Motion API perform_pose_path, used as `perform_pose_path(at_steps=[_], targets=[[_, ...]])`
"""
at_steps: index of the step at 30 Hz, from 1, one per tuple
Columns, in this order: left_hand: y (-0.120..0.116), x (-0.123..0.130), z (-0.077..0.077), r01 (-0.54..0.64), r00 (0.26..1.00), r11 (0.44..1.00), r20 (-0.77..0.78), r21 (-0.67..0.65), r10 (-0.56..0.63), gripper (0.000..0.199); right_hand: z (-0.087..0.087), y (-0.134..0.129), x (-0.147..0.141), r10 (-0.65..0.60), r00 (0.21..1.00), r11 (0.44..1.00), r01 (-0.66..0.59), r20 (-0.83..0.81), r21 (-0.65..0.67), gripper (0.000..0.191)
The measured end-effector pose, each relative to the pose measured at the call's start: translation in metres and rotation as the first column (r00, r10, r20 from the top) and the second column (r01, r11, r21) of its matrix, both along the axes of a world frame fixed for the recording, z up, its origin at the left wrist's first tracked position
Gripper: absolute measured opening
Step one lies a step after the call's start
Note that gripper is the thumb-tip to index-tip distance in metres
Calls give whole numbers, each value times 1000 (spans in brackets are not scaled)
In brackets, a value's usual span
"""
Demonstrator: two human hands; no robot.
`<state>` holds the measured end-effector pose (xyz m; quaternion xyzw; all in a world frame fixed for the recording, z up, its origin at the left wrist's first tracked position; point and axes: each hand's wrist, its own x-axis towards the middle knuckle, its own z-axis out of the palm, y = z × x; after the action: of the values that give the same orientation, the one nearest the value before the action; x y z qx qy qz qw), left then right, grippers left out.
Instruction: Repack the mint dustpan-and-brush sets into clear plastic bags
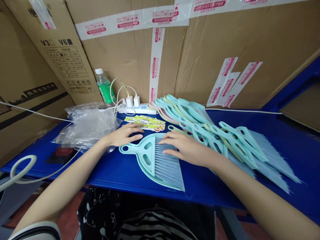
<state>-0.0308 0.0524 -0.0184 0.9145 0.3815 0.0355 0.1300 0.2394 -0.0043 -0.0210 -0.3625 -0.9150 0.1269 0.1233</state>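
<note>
A light-blue hand brush (147, 154) with pale bristles lies on a matching dustpan (141, 163), both flat on the blue table in front of me. My right hand (180, 146) rests over the top of the bristles with its fingers spread. Just beyond the dustpan's handle end is my left hand (126, 134), fingers stretched out and holding nothing. Its fingertips reach the near edge of a pile of yellow-green printed labels (147, 122). To the right of my right hand lie several more brushes (232, 143), with stacked dustpans (180, 106) behind them.
Crumpled clear plastic bags (90, 125) lie at the left, beside a dark phone-like object (61, 154) with a cable. At the back stand a green-labelled bottle (105, 87) and a power strip (147, 109) with plugged-in chargers. Large cardboard boxes (125, 50) wall off the table's far side.
</note>
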Motion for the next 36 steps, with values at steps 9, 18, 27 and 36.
perform_pose_path(at_steps=[9,18,27,36], targets=[[1,0,-3,4,1000,999,-17,33,-4,56,-2,7,3,-10,1000,996,10,-6,91,20],[-7,0,5,21,994,993,103,113,-32,53,0,10,6,-190,981,962,193,-33,195,19],[-24,10,7,217,959,971,165,101,-232,48,-6,7,0,-116,943,967,179,-312,182,72],[-29,18,5,294,929,948,196,125,-314,43,-9,3,-11,-237,846,969,241,-478,-55,90]])
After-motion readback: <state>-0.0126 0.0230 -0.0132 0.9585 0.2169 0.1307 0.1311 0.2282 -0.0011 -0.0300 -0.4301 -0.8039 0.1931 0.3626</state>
